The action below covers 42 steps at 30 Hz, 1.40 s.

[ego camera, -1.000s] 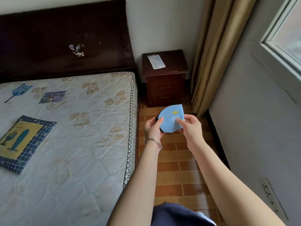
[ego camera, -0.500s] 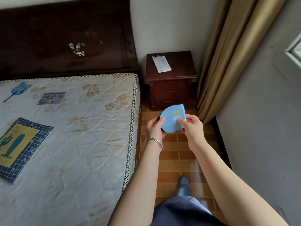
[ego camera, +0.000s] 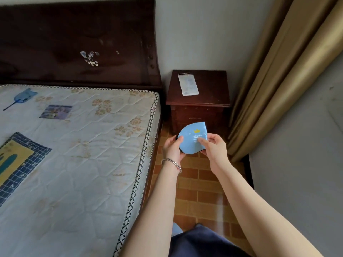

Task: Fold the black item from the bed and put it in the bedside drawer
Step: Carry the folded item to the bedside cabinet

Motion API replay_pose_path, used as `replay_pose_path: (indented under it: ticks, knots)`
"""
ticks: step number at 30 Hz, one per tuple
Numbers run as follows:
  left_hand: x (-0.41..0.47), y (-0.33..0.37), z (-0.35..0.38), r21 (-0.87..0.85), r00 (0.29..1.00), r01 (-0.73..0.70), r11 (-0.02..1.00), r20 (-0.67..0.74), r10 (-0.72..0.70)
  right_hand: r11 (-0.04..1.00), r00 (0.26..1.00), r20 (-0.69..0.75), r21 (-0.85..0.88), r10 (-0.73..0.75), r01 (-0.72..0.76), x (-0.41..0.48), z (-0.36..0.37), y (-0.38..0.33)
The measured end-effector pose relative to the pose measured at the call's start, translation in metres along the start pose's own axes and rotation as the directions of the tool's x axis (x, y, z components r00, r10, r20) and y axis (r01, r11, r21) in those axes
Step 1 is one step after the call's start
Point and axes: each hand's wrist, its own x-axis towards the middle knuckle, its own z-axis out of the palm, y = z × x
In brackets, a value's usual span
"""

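Pinching from both sides, the left hand (ego camera: pixel 172 148) has its thumb over the near left edge of the folded item (ego camera: pixel 192 139) while the right hand (ego camera: pixel 213 146) presses thumb and fingers onto its right half, so both hands are closed on it and it hangs in the air above the tiled floor (ego camera: pixel 200 182), just in front of the bedside cabinet (ego camera: pixel 200 108) and clear of the bed (ego camera: pixel 78 145). What shows is a light blue face with a small yellow crown, and only a thin black rim peeks out along the lower edge, so the black side looks tucked underneath. Here's the risk: the fold is held by finger pressure alone, and one hand must let go to pull a drawer, so the piece could spring open if the remaining grip is too light or too near an edge. The drawer fronts are dark and partly hidden behind the hands; I can't make out a handle, so a fumbled reach is possible. A paper packet (ego camera: pixel 188 85) lies on the cabinet top and could be nudged. The curtain (ego camera: pixel 269 80) hangs close beside the cabinet, and might crowd the right elbow.
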Motion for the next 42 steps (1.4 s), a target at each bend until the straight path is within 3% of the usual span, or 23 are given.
replay_pose_path:
  ticks: [11,28,42]
  knots:
    - [0.073,0.023,0.039,-0.026,0.999,0.036,0.999,-0.032,-0.037,1.000,1.000,-0.009,-0.012,0.006,-0.006,0.079,0.025,-0.020]
    - [0.225,0.093,0.083,0.180,0.996,0.051,0.982,0.060,-0.063,0.994,0.986,-0.122,0.042,0.110,-0.106,0.202,0.103,-0.052]
    - [0.306,0.073,0.112,0.254,0.993,0.077,0.964,0.069,-0.098,0.985,0.976,-0.138,0.049,0.169,-0.164,0.289,0.109,-0.025]
